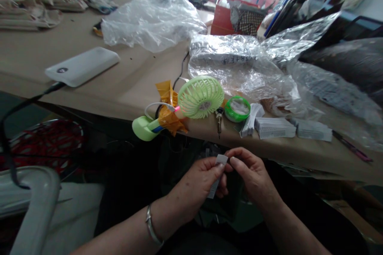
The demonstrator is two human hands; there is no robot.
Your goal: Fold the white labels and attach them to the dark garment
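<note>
Left hand (206, 175): you are pinching 1 white paper strip (212, 190) between thumb and fingers, with its upper end showing above your thumb and its lower end hanging below.
Right hand (254, 173): your thumb and index fingertips are meeting just beside the strip's upper end; whether they are gripping anything small, I cannot tell.
Strip's place: it is sitting in your left hand over your lap, in front of the tabletop's (140, 75) front edge.
Strip's handling: it is probably feeling light, thin and bendable, creasing sooner than slipping; a flat pinch across its width, near an end, is likely serving best.
Front edge, right part: 2 paper stacks (275, 128) (314, 130) are lying near the edge, with a paper bundle (253, 119) leaning beside the green tub (240, 118) and a pink-handled tool (356, 152) resting nearer the right corner.
Front edge, middle: a green fan (201, 96) is jutting out, with a slim pointed tool (219, 123) lying beside it.
Room: your hands are having space downward over your lap; forward, the edge is standing near your knuckles.
</note>
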